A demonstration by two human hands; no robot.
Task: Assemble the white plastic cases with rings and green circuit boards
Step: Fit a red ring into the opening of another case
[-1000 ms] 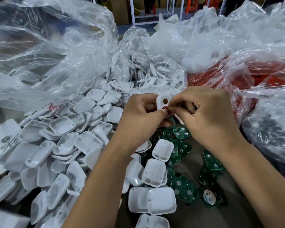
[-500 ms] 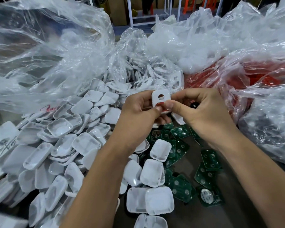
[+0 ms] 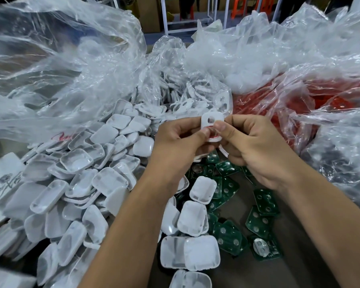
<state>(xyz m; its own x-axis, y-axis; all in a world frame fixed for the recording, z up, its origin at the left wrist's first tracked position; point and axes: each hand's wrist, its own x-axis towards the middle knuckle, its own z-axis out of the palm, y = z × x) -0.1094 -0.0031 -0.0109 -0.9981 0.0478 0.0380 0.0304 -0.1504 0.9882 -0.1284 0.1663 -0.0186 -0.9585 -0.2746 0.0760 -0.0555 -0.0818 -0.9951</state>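
I see a brown table (image 3: 299,267) bearing heaped white cases (image 3: 77,183), scattered green boards (image 3: 264,200), and clear plastic bags (image 3: 50,69).

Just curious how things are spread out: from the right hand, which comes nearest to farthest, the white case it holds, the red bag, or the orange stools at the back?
1. White case, pinched by the right hand.
2. Red bag, just beyond, on the right.
3. Orange stools, far back at the top.

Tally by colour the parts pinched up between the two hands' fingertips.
white case: 1
red ring: 1
Total: 2, pinched together by the left hand and the right hand.
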